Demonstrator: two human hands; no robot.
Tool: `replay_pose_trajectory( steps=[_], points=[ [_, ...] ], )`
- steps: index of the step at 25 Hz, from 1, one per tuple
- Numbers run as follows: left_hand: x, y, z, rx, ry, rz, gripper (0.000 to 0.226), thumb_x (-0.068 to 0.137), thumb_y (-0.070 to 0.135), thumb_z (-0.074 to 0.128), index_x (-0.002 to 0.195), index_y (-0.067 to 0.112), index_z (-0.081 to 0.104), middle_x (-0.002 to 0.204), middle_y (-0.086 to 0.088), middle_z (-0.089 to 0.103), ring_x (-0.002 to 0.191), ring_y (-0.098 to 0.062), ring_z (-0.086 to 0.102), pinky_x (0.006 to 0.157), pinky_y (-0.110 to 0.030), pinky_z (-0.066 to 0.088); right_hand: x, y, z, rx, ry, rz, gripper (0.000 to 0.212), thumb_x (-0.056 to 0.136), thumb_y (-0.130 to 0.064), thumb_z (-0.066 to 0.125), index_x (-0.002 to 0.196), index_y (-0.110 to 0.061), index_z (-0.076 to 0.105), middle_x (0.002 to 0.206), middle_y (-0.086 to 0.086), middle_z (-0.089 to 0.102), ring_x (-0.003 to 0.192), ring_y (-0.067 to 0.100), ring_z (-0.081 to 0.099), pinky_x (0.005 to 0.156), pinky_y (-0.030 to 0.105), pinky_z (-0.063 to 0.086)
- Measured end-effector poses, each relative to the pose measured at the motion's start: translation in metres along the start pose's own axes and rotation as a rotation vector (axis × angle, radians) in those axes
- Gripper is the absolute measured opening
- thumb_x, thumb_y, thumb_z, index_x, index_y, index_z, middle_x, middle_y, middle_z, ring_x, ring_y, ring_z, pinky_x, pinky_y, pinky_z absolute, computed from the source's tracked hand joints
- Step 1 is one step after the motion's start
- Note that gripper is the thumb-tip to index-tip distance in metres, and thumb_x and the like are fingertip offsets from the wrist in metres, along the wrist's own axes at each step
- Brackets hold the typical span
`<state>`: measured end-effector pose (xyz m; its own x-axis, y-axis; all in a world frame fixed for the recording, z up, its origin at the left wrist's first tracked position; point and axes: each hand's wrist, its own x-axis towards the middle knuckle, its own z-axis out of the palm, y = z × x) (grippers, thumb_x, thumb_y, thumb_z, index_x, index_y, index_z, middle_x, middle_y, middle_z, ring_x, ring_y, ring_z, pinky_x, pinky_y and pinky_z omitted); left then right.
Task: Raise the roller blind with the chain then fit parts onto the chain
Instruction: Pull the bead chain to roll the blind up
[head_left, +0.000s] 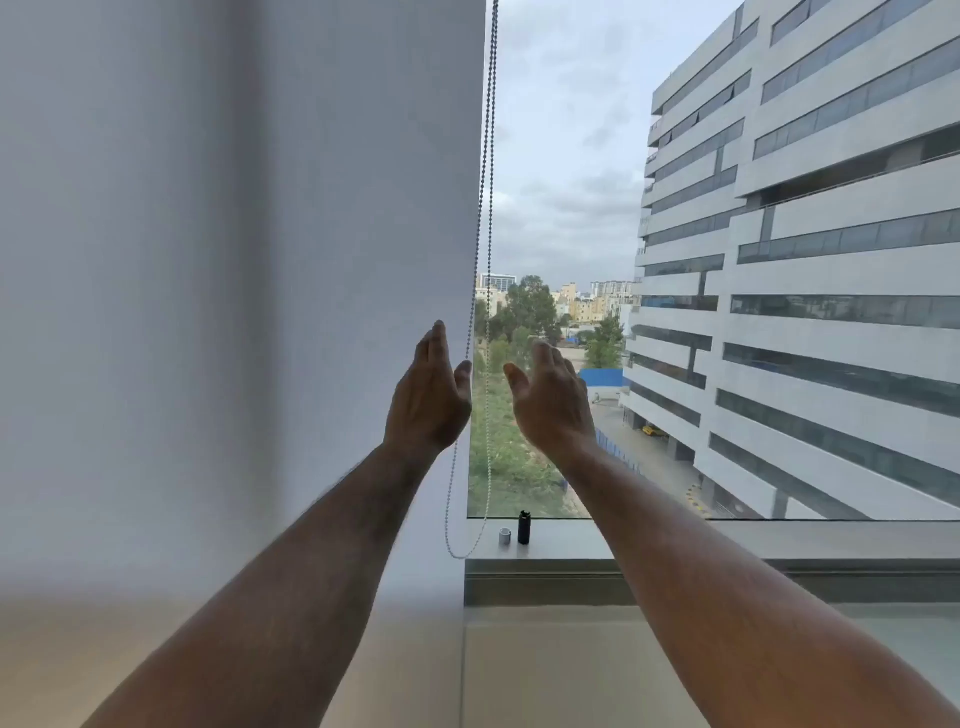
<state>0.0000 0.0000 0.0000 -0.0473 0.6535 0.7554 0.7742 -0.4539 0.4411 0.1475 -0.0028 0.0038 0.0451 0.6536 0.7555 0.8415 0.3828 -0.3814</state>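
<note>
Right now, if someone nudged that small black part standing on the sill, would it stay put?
Probably not: the black part stands upright, tall and narrow, so it would likely tip. It looks cylindrical, so it may then roll along the sill. It seems small and light.

Window stock count: seven items, five kinds

One roller blind (311, 234), lowered; one bead chain (487, 208), a single loop showing as two hanging strands; two small parts on one window sill (779, 540), namely one grey cylinder (505, 537) and one black cylinder (524, 528), standing just beside each other; two bare hands, one left hand (428, 400) and one right hand (553, 402), both raised with fingers spread.
</note>
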Motion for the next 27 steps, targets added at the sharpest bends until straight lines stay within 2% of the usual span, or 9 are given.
replay_pose_trajectory(
  steps=[5, 10, 14, 16, 19, 22, 27],
  points=[
    [0.005, 0.003, 0.013, -0.124, 0.034, -0.117, 0.058, 0.106, 0.028, 0.049, 0.156, 0.009, 0.029, 0.161, -0.015, 0.040, 0.145, -0.033, 0.046, 0.114, -0.041, 0.040, -0.009, -0.006, 0.011, 0.227, -0.061, 0.096, 0.045, 0.103, -0.030, 0.053, 0.143, -0.010, 0.045, 0.143, 0.017, 0.061, 0.130, 0.034, 0.059, 0.104, 0.046, 0.050],
    [0.023, -0.003, 0.021, -0.226, 0.065, -0.168, 0.051, 0.103, 0.023, 0.055, 0.150, 0.010, 0.039, 0.151, -0.015, 0.052, 0.137, -0.031, 0.054, 0.111, -0.041, 0.044, -0.008, -0.013, 0.017, 0.339, -0.109, 0.158, 0.041, 0.104, -0.032, 0.051, 0.140, -0.011, 0.050, 0.139, 0.015, 0.064, 0.126, 0.032, 0.062, 0.103, 0.048, 0.051],
    [0.031, -0.012, 0.027, -0.293, 0.015, -0.202, 0.045, 0.104, 0.026, 0.052, 0.145, 0.009, 0.044, 0.121, -0.013, 0.073, 0.120, -0.032, 0.066, 0.103, -0.041, 0.048, 0.000, -0.021, 0.025, 0.397, -0.117, 0.199, 0.042, 0.105, -0.032, 0.048, 0.141, -0.010, 0.051, 0.140, 0.015, 0.063, 0.127, 0.031, 0.061, 0.105, 0.048, 0.050],
    [0.033, -0.018, 0.030, -0.340, -0.005, -0.198, 0.038, 0.105, 0.026, 0.050, 0.140, 0.011, 0.049, 0.109, -0.011, 0.077, 0.109, -0.031, 0.071, 0.101, -0.043, 0.052, 0.005, -0.025, 0.028, 0.407, -0.114, 0.217, 0.042, 0.105, -0.031, 0.047, 0.142, -0.011, 0.051, 0.142, 0.014, 0.062, 0.129, 0.029, 0.059, 0.106, 0.045, 0.048],
    [0.030, -0.026, 0.034, -0.446, 0.034, -0.150, 0.026, 0.105, 0.021, 0.046, 0.124, 0.013, 0.062, 0.094, -0.009, 0.077, 0.090, -0.029, 0.074, 0.086, -0.046, 0.059, 0.008, -0.031, 0.028, 0.449, -0.095, 0.243, 0.041, 0.106, -0.029, 0.045, 0.142, -0.011, 0.052, 0.141, 0.011, 0.062, 0.130, 0.027, 0.058, 0.105, 0.041, 0.047],
    [0.022, -0.025, 0.034, -0.488, 0.096, -0.114, 0.025, 0.105, 0.014, 0.046, 0.112, 0.010, 0.069, 0.099, -0.005, 0.076, 0.090, -0.023, 0.070, 0.082, -0.037, 0.057, 0.015, -0.038, 0.025, 0.493, -0.064, 0.242, 0.039, 0.106, -0.027, 0.045, 0.141, -0.011, 0.053, 0.138, 0.010, 0.064, 0.127, 0.025, 0.059, 0.105, 0.041, 0.048],
    [0.013, -0.018, 0.037, -0.509, 0.142, -0.120, 0.025, 0.105, 0.012, 0.045, 0.103, 0.013, 0.070, 0.086, 0.008, 0.068, 0.080, -0.015, 0.065, 0.074, -0.031, 0.052, 0.043, -0.048, 0.019, 0.639, -0.019, 0.247, 0.036, 0.105, -0.013, 0.047, 0.139, -0.007, 0.057, 0.126, 0.013, 0.071, 0.117, 0.025, 0.068, 0.096, 0.035, 0.054]
  ],
)
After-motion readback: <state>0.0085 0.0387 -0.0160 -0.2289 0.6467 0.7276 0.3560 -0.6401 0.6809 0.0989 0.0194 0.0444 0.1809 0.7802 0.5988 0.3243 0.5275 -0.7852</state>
